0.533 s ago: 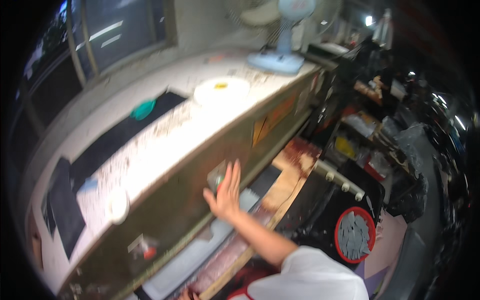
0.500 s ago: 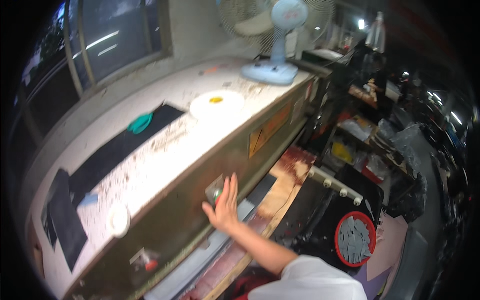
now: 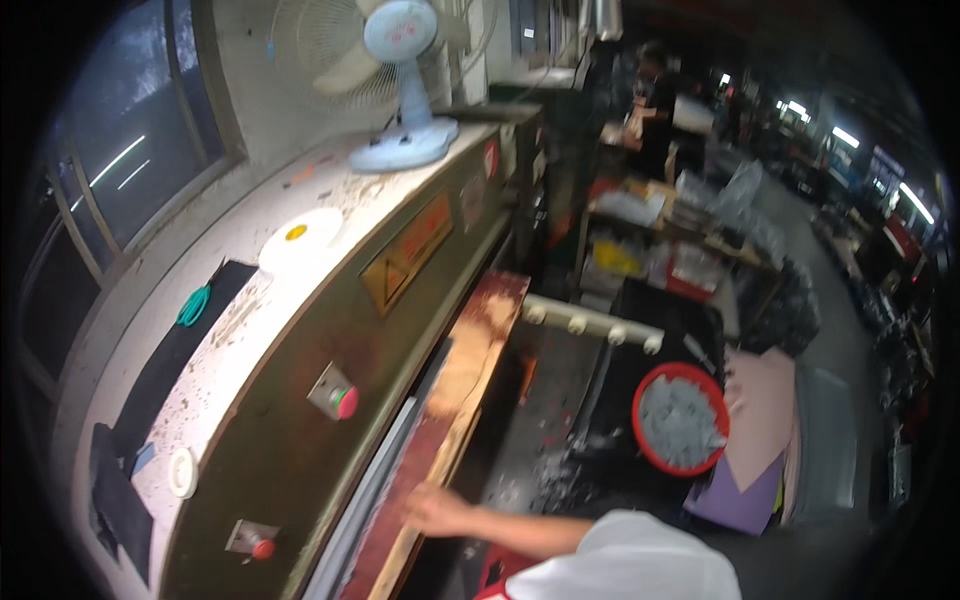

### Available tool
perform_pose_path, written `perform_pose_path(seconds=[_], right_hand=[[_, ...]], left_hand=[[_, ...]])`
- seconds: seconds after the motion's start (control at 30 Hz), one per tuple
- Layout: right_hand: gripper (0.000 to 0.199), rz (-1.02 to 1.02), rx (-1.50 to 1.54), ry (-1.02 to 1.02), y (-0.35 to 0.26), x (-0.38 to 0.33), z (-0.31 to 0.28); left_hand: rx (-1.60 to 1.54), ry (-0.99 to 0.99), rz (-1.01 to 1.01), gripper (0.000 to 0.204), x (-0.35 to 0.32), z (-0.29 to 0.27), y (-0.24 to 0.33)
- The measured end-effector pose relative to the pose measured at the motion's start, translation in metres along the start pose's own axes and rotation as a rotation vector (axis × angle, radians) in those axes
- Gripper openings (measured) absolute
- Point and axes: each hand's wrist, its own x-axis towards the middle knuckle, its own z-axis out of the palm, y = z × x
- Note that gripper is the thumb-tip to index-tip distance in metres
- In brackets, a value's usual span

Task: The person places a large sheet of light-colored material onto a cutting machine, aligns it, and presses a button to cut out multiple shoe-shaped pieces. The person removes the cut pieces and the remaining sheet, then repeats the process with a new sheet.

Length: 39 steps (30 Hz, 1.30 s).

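Dim workshop space recedes on the far right, while a long green machine with a white top fills the left. Along its front lies a wooden board, stained dark red in patches, left of a black table bearing a red basin of grey pieces. The right hand is at the near part of the board's right edge, fingers bent; whether the grip is clamped on the wood or merely resting, I cannot tell. The left hand is out of view. Judging by its look, the board should be stiff, fairly heavy, hardly fragile or slippery. Its bare right edge seems the best hold, minding splinters.
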Motion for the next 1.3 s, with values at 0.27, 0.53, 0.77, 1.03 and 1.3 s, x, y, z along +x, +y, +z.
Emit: perform_pose_path(seconds=[0.27,0.53,0.77,1.03,1.3], right_hand=[[0.040,-0.293,-0.008,0.120,0.032,-0.042,0.021],[0.049,-0.176,-0.130,0.388,0.007,-0.051,0.001],[0.095,-0.068,-0.181,-0.032,-0.025,-0.029,0.017],[0.088,-0.090,-0.049,0.188,-0.028,-0.100,0.032],[0.081,0.280,0.798,0.046,-0.030,-0.090,-0.043]], left_hand=[[-0.087,-0.142,-0.144,0.022,-0.037,-0.012,0.019],[-0.260,-0.367,-0.207,0.028,-0.082,-0.047,0.064],[-0.095,-0.027,-0.326,0.031,-0.080,-0.085,0.042],[0.035,-0.271,-0.187,0.052,-0.106,-0.062,0.029],[0.195,-0.281,-0.172,0.053,-0.122,-0.065,0.016]])
